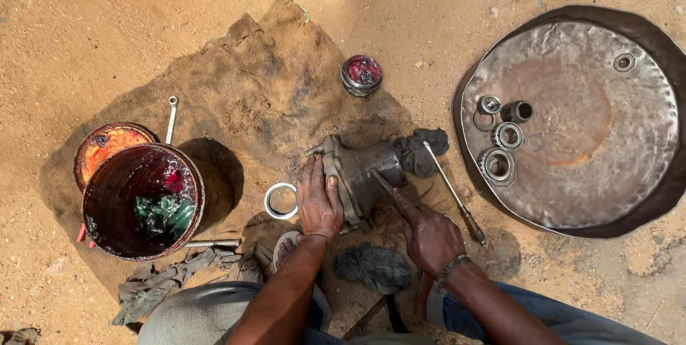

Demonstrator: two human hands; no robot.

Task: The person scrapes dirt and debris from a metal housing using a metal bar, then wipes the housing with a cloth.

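Observation:
A greasy metal hub housing [364,173] lies on its side on a burlap sack [257,95] spread over sandy ground. My left hand [318,202] grips its flanged end from below. My right hand [429,234] holds a thin dark tool [384,184] with its tip against the housing's body. A dark rag [423,151] is stuffed against the housing's far end. A metal ring [281,200] lies just left of my left hand.
A long screwdriver [454,191] lies right of the housing. A large dented metal pan [572,116] at right holds several bearings and rings. At left stand a bucket [143,202] of dark grease, its lid [107,146], and a wrench [171,116]. A small grease tin [361,73] sits behind.

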